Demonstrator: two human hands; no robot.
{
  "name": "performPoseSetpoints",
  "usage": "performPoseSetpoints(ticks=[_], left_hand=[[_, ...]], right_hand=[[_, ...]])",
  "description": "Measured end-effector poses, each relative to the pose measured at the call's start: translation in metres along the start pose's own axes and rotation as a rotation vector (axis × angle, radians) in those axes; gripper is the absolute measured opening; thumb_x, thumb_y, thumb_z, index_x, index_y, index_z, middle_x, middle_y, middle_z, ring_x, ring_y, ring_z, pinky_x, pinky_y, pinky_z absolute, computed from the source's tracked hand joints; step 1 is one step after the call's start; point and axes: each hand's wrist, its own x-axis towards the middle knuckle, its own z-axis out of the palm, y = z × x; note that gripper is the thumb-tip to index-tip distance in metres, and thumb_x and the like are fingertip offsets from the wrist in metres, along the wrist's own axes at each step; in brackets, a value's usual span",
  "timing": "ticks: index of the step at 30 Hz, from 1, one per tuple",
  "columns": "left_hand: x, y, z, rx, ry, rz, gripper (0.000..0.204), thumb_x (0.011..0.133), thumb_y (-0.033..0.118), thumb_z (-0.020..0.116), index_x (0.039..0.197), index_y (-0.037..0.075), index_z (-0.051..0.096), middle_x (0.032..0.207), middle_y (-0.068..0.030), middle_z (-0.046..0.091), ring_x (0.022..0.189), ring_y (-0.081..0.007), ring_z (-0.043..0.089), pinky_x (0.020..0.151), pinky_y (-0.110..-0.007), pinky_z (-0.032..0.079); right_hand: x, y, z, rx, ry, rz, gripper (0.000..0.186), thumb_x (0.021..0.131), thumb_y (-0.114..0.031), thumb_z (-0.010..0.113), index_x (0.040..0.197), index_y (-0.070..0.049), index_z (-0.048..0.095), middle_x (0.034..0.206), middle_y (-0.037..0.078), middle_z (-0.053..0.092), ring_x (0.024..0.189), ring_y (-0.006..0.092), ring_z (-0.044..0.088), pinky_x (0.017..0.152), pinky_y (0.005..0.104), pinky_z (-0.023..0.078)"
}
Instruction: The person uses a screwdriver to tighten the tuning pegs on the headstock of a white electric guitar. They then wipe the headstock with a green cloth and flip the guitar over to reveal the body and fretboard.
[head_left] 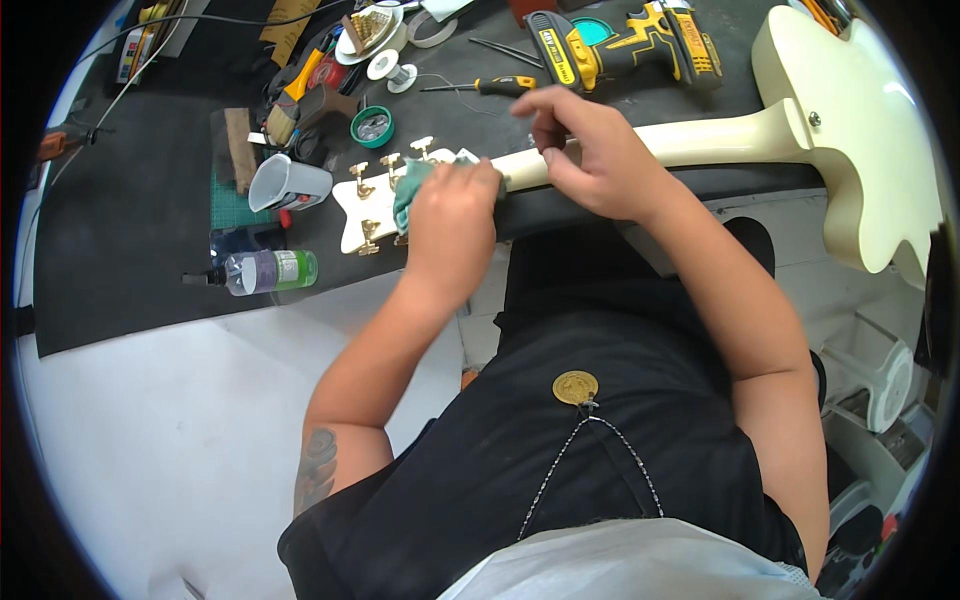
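A cream electric guitar [850, 90] lies face down along the bench edge, its body at the right and its headstock [352, 212] with gold tuners at the left. My left hand [453, 220] is closed over a crumpled green cloth [405, 192], pressing it on the headstock near the neck. Over the guitar neck [715, 140] hangs my right hand [598, 150], slightly blurred. Its fingers are bent and apart from the thumb, with nothing seen between them. Whether it touches the neck is hard to make out.
A spray bottle [270, 272] lies near the headstock, beside a white plastic cup [288, 186]. Behind are a green dish of small parts [372, 127], a solder spool [391, 72], a screwdriver [500, 86] and a yellow-black cordless drill [625, 50]. A white stool [880, 370] stands at lower right.
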Motion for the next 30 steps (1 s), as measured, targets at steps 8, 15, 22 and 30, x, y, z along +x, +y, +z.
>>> performPoseSetpoints(ticks=[8,15,22,30], left_hand=[[0.011,0.013,0.010,-0.132,0.365,-0.096,0.031,0.079,-0.011,0.065,0.105,0.002,0.076,0.105,-0.0156,0.077,0.098,-0.0332,0.073,0.090,-0.041,0.056],[0.015,0.059,0.037,-0.473,0.292,-0.048,0.035,0.076,-0.013,0.065,0.106,0.002,0.075,0.108,-0.0154,0.076,0.102,-0.0343,0.072,0.093,-0.042,0.056],[0.006,0.066,0.035,-0.295,0.241,-0.052,0.024,0.077,-0.008,0.063,0.098,0.003,0.071,0.093,-0.0139,0.072,0.093,-0.0353,0.069,0.086,-0.045,0.056],[0.025,0.060,-0.014,-0.653,0.212,0.085,0.031,0.080,-0.010,0.061,0.106,0.001,0.071,0.101,-0.0147,0.075,0.094,-0.0299,0.074,0.082,-0.039,0.059]], right_hand=[[-0.054,0.003,-0.030,-0.203,0.437,-0.068,0.017,0.089,0.000,0.061,0.104,-0.001,0.068,0.089,0.011,0.071,0.080,0.0227,0.069,0.074,0.0337,0.055],[-0.073,0.007,-0.044,-0.206,0.476,-0.044,0.015,0.091,-0.001,0.062,0.104,0.001,0.068,0.091,0.012,0.071,0.082,0.0226,0.070,0.077,0.0318,0.055],[-0.074,0.008,-0.044,-0.187,0.492,-0.028,0.015,0.092,-0.006,0.061,0.104,0.001,0.068,0.090,0.013,0.071,0.078,0.0237,0.067,0.074,0.0322,0.053],[-0.078,0.012,-0.044,-0.089,0.512,0.003,0.018,0.096,-0.011,0.061,0.108,0.002,0.066,0.087,0.009,0.065,0.073,0.0146,0.059,0.070,0.0295,0.050]])
